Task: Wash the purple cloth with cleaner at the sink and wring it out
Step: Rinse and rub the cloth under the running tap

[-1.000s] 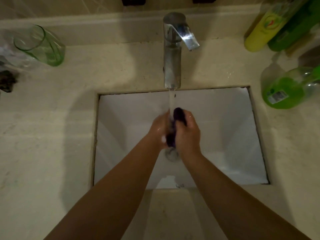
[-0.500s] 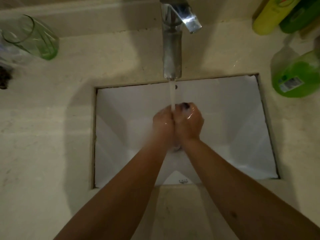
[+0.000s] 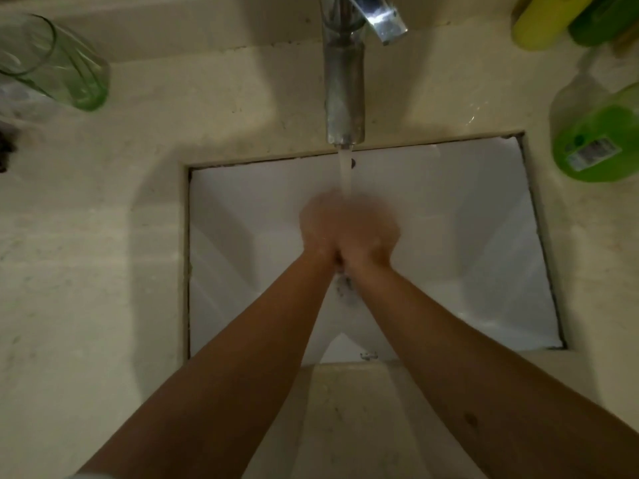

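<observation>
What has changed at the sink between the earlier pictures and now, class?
A second ago the purple cloth showed between the hands; now the left hand and right hand are pressed together, blurred, hiding it. Water still runs from the tap onto them; the green glass and green bottle stay put.

Two hands (image 3: 349, 229), one tap (image 3: 344, 81), one glass (image 3: 58, 63), three bottles (image 3: 594, 133).
</observation>
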